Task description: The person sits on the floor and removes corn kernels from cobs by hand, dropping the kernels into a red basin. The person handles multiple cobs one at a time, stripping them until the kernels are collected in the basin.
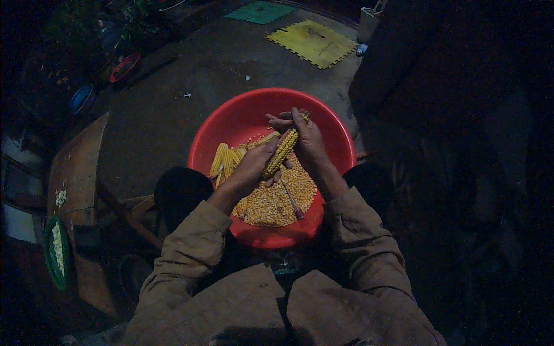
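Observation:
My left hand is closed around a yellow corn cob, tilted with its upper end toward my right hand. Kernels still cover the part of the cob that shows. Beside that upper end is my right hand, thumb raised and fingers bent leftward. A small pale yellowish piece shows behind its thumb, too dim to name. Both hands are over a red plastic basin between my knees. Loose corn kernels fill its near part. Several whole cobs lie at its left. A thin tool with a reddish-brown handle rests on the kernels.
A wooden bench or table stands at the left, with a green tray of pale pieces on it. Farther off are a red bowl and a blue bowl. Yellow and green mats lie on the floor ahead.

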`<state>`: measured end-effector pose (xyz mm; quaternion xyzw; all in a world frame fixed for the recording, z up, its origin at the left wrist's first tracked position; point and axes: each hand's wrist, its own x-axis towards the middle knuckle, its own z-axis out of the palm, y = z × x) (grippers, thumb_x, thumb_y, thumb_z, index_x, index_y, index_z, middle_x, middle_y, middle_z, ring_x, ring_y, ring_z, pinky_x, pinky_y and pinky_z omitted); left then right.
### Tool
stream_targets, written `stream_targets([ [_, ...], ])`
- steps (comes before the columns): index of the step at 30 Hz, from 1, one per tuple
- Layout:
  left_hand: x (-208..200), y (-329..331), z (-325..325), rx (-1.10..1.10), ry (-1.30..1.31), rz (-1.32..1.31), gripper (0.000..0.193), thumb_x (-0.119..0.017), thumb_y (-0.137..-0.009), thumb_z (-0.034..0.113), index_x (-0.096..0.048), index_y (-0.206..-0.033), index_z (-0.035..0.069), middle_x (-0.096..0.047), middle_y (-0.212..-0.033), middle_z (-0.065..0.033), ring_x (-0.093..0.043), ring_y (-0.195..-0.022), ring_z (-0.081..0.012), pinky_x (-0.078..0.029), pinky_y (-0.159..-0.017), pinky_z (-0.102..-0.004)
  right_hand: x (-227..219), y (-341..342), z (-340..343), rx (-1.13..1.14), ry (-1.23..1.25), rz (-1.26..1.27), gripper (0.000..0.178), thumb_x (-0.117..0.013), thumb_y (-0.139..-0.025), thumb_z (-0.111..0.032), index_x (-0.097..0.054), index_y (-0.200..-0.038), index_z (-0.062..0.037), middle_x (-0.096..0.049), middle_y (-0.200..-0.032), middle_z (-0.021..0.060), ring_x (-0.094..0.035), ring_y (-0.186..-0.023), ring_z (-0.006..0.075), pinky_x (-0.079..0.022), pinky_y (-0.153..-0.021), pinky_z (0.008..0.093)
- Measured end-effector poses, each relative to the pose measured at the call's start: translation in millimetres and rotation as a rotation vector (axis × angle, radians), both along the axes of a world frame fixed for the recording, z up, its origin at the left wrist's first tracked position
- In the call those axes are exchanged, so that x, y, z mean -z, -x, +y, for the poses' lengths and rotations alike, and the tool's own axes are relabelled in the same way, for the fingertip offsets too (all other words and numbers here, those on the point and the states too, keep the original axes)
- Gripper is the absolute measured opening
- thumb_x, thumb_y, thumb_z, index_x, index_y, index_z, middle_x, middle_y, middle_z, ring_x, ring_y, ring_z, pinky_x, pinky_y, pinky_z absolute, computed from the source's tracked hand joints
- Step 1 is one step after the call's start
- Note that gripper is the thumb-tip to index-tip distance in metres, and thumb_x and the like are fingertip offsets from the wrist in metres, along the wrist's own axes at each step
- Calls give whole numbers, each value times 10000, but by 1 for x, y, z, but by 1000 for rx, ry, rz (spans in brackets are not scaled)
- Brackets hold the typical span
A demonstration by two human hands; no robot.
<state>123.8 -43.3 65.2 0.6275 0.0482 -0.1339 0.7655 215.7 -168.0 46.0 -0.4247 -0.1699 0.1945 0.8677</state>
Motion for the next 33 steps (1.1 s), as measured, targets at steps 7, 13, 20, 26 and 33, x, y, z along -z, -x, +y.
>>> stream_targets([
  [7,11,-6,6,5,-31,20,544,-302,-963,519,-528,-1067,35,-611,-727,-70,-510,-445,-93,-365,-354,-208,1,0,2,4,60,-49,428,-460,-961,-345,-450,-1107,57,-649,-1006,215,-568,-1117,279,-457,-935,343],
  [13,6,-1,12,116,-63,-23,522,-318,-964,503,-540,-1097,49,-603,-736,-47,-539,-513,-76,-376,-370,-193,5,-12,-6,60,-39,55,422,-488,-948,-345,-462,-1093,51,-660,-962,204,-568,-1113,300,-461,-928,351],
  [20,16,-6,10,32,-81,25,534,-310,-963,512,-561,-1069,53,-593,-718,-28,-460,-440,-50,-364,-371,-181,3,-8,-3,76,-41,-13,386,-509,-941,-325,-480,-1051,43,-665,-906,195,-579,-1092,322,-473,-919,359],
  [26,-7,5,6,104,105,11,454,-259,-995,411,-532,-1039,51,-588,-667,-41,-377,-383,-54,-270,-320,-186,6,-18,-8,93,-165,137,325,-474,-959,-301,-488,-1032,15,-672,-902,199,-601,-1058,304,-434,-954,381],
  [33,22,-6,9,11,-62,51,540,-239,-984,492,-496,-1120,37,-595,-696,-72,-387,-380,-57,-289,-319,-178,8,-12,-4,81,-178,116,305,-525,-938,-269,-509,-1023,24,-670,-863,200,-586,-1071,348,-465,-946,366],
])
